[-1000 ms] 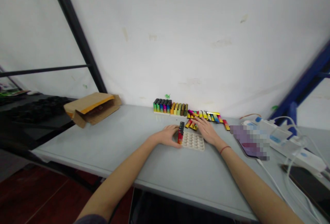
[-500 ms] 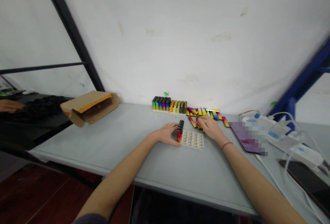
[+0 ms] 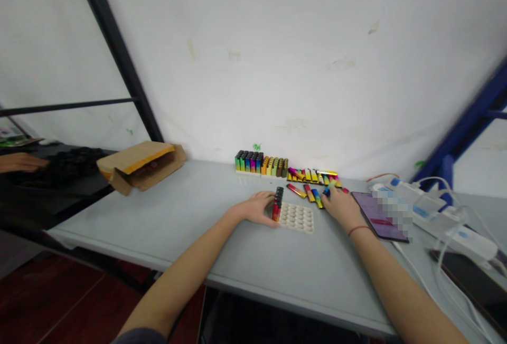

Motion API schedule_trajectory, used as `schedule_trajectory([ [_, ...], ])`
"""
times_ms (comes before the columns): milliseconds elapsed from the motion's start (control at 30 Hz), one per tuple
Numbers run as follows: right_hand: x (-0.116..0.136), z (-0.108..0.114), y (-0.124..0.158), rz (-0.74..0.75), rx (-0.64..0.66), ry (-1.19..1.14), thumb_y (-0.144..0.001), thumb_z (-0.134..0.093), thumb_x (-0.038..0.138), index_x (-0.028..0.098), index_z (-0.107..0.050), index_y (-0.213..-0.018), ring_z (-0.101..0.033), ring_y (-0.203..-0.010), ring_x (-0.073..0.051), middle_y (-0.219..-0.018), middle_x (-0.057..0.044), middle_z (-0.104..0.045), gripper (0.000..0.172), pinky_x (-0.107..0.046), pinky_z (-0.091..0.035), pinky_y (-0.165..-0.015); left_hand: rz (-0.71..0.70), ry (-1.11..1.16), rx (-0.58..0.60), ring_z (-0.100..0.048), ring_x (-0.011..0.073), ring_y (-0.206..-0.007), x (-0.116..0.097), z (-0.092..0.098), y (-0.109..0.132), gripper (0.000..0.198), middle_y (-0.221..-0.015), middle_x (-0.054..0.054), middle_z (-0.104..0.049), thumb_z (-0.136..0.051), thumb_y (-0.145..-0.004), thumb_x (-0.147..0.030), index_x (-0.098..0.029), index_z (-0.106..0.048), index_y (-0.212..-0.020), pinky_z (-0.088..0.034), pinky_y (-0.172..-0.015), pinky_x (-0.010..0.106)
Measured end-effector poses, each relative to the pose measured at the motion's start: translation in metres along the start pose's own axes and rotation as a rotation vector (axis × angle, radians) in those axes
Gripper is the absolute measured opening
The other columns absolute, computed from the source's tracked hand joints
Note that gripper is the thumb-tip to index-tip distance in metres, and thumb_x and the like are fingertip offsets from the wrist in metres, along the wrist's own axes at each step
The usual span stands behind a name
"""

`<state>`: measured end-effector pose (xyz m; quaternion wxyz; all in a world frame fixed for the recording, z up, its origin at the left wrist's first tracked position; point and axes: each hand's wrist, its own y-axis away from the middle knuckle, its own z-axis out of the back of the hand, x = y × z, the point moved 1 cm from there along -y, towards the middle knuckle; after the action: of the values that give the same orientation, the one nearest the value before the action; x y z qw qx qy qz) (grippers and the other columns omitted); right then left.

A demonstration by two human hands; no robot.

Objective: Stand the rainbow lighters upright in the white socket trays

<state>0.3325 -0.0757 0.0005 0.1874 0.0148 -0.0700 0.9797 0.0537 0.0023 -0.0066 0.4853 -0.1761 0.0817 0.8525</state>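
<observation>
A cream tray with round pockets (image 3: 298,218) lies on the table. A row of red lighters with black tops (image 3: 277,206) stands upright along its left side. My left hand (image 3: 256,209) is curved round that end, thumb at the front corner and fingers behind the row, gripping the tray. To the tray's right and farther back, my right hand (image 3: 341,204) has its fingers closed on a blue lighter (image 3: 327,191), partly hidden by the fingertips. Left of this hand lie a blue-and-yellow lighter (image 3: 317,198) and two red-and-yellow lighters (image 3: 296,191).
Upright lighters (image 3: 249,162) fill trays by the wall, beside a pile of loose lighters (image 3: 311,175). An open cardboard box (image 3: 140,164) sits left. A phone (image 3: 378,215), a power strip (image 3: 435,215), cables and a dark phone (image 3: 471,280) lie right. Another person's hand (image 3: 21,162) shows far left.
My right hand has moved right, away from the lighters behind the tray, which now lie uncovered and spread apart. My left hand has stayed at the row of red lighters.
</observation>
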Motion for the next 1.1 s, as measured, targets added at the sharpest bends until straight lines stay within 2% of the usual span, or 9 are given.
schedule_trajectory([
  [67,0.001,0.004,0.004,-0.003,0.009,0.003,-0.096,-0.040,0.039,0.012,-0.064,-0.109,-0.067,-0.095,-0.031,-0.103,-0.021,-0.070,0.039,-0.038,-0.048,-0.079,-0.003,0.005,-0.008,-0.035,0.0384,-0.140,0.001,0.000,0.000,0.093,-0.152,0.015,-0.040,-0.078,-0.068,-0.058,-0.015,-0.045,-0.143,-0.025,-0.118,0.045],
  [233,-0.002,0.000,0.005,0.093,-0.118,0.012,-0.094,-0.045,0.037,0.013,-0.067,-0.107,-0.066,-0.102,-0.031,-0.112,-0.022,-0.068,0.035,-0.037,-0.048,-0.084,-0.015,0.026,-0.011,-0.035,0.0400,-0.140,0.002,-0.001,-0.001,0.094,-0.151,0.017,-0.040,-0.078,-0.067,-0.060,-0.013,-0.045,-0.142,-0.025,-0.118,0.047],
  [400,-0.003,-0.001,-0.003,0.197,-0.040,-0.111,-0.093,-0.045,0.032,0.013,-0.071,-0.099,-0.068,-0.095,-0.026,-0.106,-0.018,-0.071,0.032,-0.032,-0.048,-0.082,-0.015,0.034,-0.022,-0.034,0.0393,-0.140,0.003,-0.002,-0.001,0.095,-0.152,0.017,-0.039,-0.079,-0.066,-0.059,-0.014,-0.045,-0.142,-0.024,-0.119,0.047],
  [467,-0.006,0.003,-0.015,0.203,-0.056,-0.156,-0.094,-0.043,0.030,0.014,-0.071,-0.106,-0.068,-0.098,-0.027,-0.107,-0.017,-0.072,0.034,-0.033,-0.048,-0.083,-0.005,0.031,-0.018,-0.035,0.0392,-0.140,0.004,-0.003,-0.001,0.095,-0.152,0.017,-0.040,-0.080,-0.066,-0.059,-0.013,-0.046,-0.141,-0.025,-0.118,0.046],
  [567,-0.015,0.010,-0.045,0.149,-0.107,-0.111,-0.092,-0.039,0.017,0.010,-0.068,-0.116,-0.068,-0.100,-0.028,-0.111,-0.020,-0.071,0.038,-0.033,-0.047,-0.086,-0.002,0.034,-0.014,-0.035,0.0389,-0.140,0.004,-0.004,-0.001,0.094,-0.151,0.018,-0.041,-0.080,-0.065,-0.060,-0.013,-0.047,-0.140,-0.025,-0.118,0.046],
  [700,-0.025,0.006,-0.086,0.252,-0.092,-0.063,-0.085,-0.041,0.003,0.005,-0.057,-0.133,-0.059,-0.120,-0.025,-0.133,-0.020,-0.061,0.051,-0.031,-0.042,-0.099,0.002,0.036,-0.021,-0.035,0.0386,-0.140,0.002,-0.004,-0.001,0.095,-0.150,0.017,-0.042,-0.081,-0.064,-0.060,-0.014,-0.047,-0.140,-0.024,-0.118,0.046],
  [800,-0.028,-0.005,-0.098,0.226,-0.051,-0.020,-0.089,-0.043,0.008,0.008,-0.058,-0.133,-0.060,-0.117,-0.027,-0.130,-0.022,-0.062,0.047,-0.036,-0.043,-0.097,0.010,0.032,-0.012,-0.035,0.0386,-0.140,0.000,-0.003,-0.001,0.095,-0.151,0.017,-0.041,-0.081,-0.065,-0.060,-0.014,-0.047,-0.140,-0.024,-0.118,0.046],
  [900,-0.028,-0.011,-0.097,0.207,-0.049,0.043,-0.091,-0.045,0.015,0.009,-0.065,-0.122,-0.059,-0.115,-0.030,-0.125,-0.023,-0.061,0.038,-0.039,-0.044,-0.096,0.011,0.032,-0.014,-0.035,0.0383,-0.140,-0.001,-0.002,0.000,0.094,-0.151,0.016,-0.041,-0.080,-0.065,-0.060,-0.015,-0.046,-0.140,-0.024,-0.118,0.047],
  [1100,-0.026,-0.007,-0.092,0.156,-0.019,0.035,-0.095,-0.039,0.018,0.007,-0.063,-0.116,-0.063,-0.104,-0.029,-0.112,-0.022,-0.065,0.033,-0.038,-0.047,-0.085,0.014,0.046,-0.030,-0.036,0.0387,-0.139,-0.002,-0.003,0.000,0.092,-0.150,0.015,-0.042,-0.080,-0.064,-0.061,-0.016,-0.048,-0.139,-0.025,-0.118,0.047],
])
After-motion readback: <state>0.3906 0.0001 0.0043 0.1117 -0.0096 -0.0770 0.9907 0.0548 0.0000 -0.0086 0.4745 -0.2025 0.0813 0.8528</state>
